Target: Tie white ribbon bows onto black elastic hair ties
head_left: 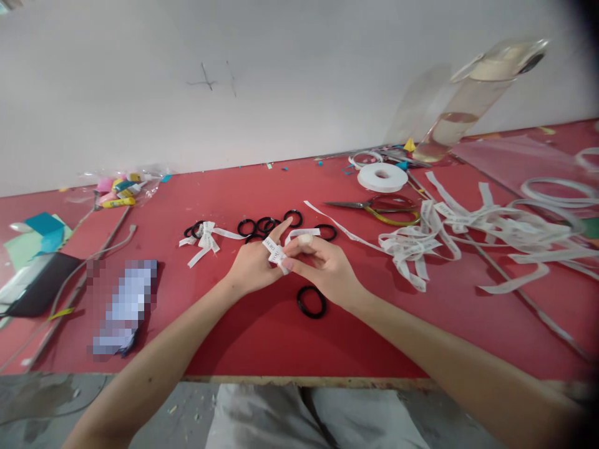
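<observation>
A white printed ribbon (277, 254) is looped around the fingers of my left hand (255, 262), its index finger pointing up and away. The thumb of that hand presses near the ribbon. From the right, my right hand (327, 268) pinches the same ribbon between thumb and fingertips, and a white wrap covers one of its fingers. Closest to my wrists lies a single black hair tie (311, 302). Beyond the hands sit several more black hair ties (293, 218). At their left, a white ribbon bow (206, 237) lies against black hair ties.
Right of my hands are scissors (379, 207), a ribbon roll (382, 178) and a heap of cut ribbon (421, 243). A tilted-looking water bottle (458, 112) stands by the wall. On the left lie a pixelated packet-like item (128, 305), a dark case (42, 284) and a cable (100, 252).
</observation>
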The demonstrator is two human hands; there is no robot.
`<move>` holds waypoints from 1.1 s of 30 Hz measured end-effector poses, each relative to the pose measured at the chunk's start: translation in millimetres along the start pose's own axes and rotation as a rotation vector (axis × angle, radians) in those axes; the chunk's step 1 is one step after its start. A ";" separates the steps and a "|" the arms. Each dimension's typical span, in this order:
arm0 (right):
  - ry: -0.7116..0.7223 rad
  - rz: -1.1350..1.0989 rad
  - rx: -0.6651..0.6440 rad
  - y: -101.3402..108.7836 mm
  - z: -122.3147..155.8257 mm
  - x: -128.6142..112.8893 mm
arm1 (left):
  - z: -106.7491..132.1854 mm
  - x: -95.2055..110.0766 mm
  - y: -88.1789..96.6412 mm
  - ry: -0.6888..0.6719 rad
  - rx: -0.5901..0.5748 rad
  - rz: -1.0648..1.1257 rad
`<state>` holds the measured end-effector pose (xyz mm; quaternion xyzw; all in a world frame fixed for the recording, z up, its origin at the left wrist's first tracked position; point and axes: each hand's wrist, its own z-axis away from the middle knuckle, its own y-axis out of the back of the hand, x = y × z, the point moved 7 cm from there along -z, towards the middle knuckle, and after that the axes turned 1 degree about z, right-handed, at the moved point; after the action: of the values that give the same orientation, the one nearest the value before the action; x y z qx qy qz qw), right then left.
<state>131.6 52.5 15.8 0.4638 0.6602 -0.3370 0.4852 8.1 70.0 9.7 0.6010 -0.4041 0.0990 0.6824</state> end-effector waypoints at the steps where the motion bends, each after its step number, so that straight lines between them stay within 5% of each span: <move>1: 0.016 0.022 0.003 0.3 0.4 -1.1 | 0.3 0.0 -0.6 0.001 -0.009 -0.005; 10: 0.325 0.159 -0.043 4.0 2.6 -23.4 | -4.9 7.0 -25.6 -0.167 -0.180 0.748; 19: 0.401 0.407 0.192 8.1 11.3 -30.1 | -6.0 -3.2 -14.6 0.164 0.015 1.342; 27: 0.139 0.699 0.089 -1.9 1.4 -1.2 | -4.0 12.5 -0.9 0.048 0.152 1.544; 33: 0.028 0.667 -0.017 -9.0 -0.7 13.9 | -2.6 15.8 1.3 0.025 0.153 1.604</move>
<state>121.6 54.0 2.7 0.6548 0.4814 -0.1476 0.5637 18.7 67.1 21.4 0.1717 -0.6970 0.5929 0.3650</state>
